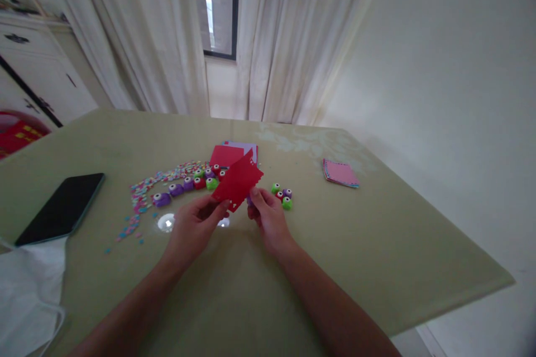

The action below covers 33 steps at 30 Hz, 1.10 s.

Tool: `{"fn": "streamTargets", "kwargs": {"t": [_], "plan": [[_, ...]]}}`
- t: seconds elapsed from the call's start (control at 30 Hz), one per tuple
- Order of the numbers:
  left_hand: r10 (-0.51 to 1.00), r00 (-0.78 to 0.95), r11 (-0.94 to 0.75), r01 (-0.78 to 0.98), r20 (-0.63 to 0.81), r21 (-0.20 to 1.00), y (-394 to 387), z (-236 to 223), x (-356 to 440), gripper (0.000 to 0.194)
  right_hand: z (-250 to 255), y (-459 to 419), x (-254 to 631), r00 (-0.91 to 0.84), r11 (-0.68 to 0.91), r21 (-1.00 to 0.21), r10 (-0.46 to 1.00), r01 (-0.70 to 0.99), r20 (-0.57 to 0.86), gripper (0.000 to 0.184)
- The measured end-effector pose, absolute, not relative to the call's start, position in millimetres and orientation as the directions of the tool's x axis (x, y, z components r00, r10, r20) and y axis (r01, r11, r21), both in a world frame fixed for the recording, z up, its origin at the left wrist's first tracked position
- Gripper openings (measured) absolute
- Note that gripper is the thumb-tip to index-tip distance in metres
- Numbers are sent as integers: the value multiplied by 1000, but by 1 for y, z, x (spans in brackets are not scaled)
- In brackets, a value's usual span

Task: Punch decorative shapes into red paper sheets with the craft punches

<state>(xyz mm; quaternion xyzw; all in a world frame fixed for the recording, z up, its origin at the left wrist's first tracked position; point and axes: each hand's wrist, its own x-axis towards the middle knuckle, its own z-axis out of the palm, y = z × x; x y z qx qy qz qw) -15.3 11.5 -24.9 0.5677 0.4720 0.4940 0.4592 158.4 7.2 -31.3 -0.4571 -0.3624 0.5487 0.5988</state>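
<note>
My left hand point(200, 220) is closed on a red sheet of paper point(238, 178), pinching its lower left edge between thumb and fingers. The sheet is tilted up, with small punched cut-outs along its right and lower edges. At its lower right corner, my right hand point(268, 215) is closed around a small purple craft punch point(250, 201), mostly hidden by the fingers. Whether the paper sits in the punch's slot, I cannot tell. More eye-topped punches, purple point(161, 199), red and green, stand in rows behind the left hand. A smaller cluster of punches point(287, 202) is right of the right hand.
Punched paper bits point(138, 198) are strewn across the table point(343, 245) on the left. Red and lilac paper point(226, 155) lies behind the sheet. A stack of pink-topped paper point(341, 173) is at right. A dark-screened tablet point(62, 206) and a white face mask point(29, 295) lie at left.
</note>
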Motion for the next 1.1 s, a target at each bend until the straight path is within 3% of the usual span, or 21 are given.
{"fn": "streamTargets", "kwargs": {"t": [0.17, 0.37, 0.63, 0.9, 1.1], "plan": [[988, 88, -137, 75, 130, 988, 11, -26, -16, 31, -28, 6, 160, 60, -88, -930, 991, -357, -117, 54], [985, 108, -145, 68, 137, 987, 12, -26, -18, 34, -28, 8, 161, 44, -41, -972, 998, -233, -52, 44], [968, 237, -109, 96, 84, 989, 19, -36, -20, 32, -33, 9, 163, 32, -30, -997, 999, -75, -33, 52], [976, 206, -110, 156, 77, 982, 16, -26, -15, 36, -36, 9, 164, -46, -84, -994, 996, -63, -81, 61], [979, 191, -99, 143, 71, 985, 15, -23, -14, 38, -31, 6, 161, -77, -144, -972, 988, -183, -132, 57]]}}
